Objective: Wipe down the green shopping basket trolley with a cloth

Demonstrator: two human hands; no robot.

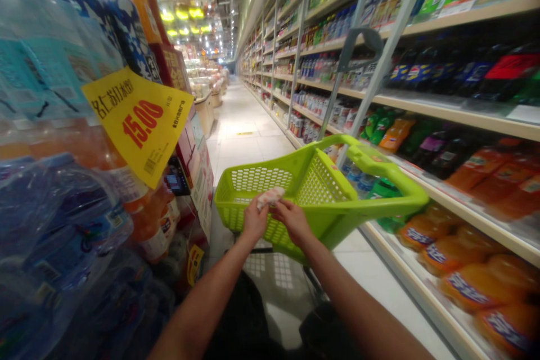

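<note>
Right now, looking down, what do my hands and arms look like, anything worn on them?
Your left hand and right hand wear no gloves. No sleeve, watch or bracelet shows on the left forearm or right forearm. The picture's too soft to rule out rings.

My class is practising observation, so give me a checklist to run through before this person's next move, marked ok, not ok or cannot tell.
1. Left hand on the pale crumpled item: ok.
2. Right hand gripping it firmly: cannot tell, blurred.
3. A hand on the cart handle: not ok, both are at the item.
4. Green cart upright: ok.
5. Item identified: cannot tell, too blurred.
</note>
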